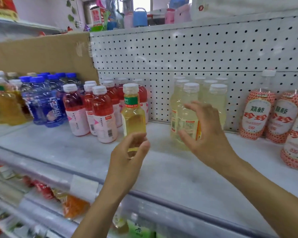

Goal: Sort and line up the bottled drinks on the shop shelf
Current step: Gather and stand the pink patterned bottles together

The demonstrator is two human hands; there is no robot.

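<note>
My left hand (pixel 129 157) grips the base of a yellow tea bottle with a green label (pixel 133 110), held upright just above the white shelf (pixel 162 170). My right hand (pixel 206 133) is open, fingers spread in front of a pale yellow bottle (pixel 187 114) at the front of a cluster of like bottles; I cannot tell whether it touches. Left of the held bottle stand several red drinks with pink labels (pixel 103 115), then blue bottles (pixel 45 102) and amber tea bottles (pixel 5 107). Lychee drinks with red-patterned wraps (pixel 258 114) stand at the right.
A white pegboard (pixel 196 52) backs the shelf and a cardboard sheet (pixel 41 54) leans behind the left bottles. Flasks and cups (pixel 139 17) sit on top. Snack packets (pixel 72 205) lie on the lower shelf below the front rail (pixel 162 196).
</note>
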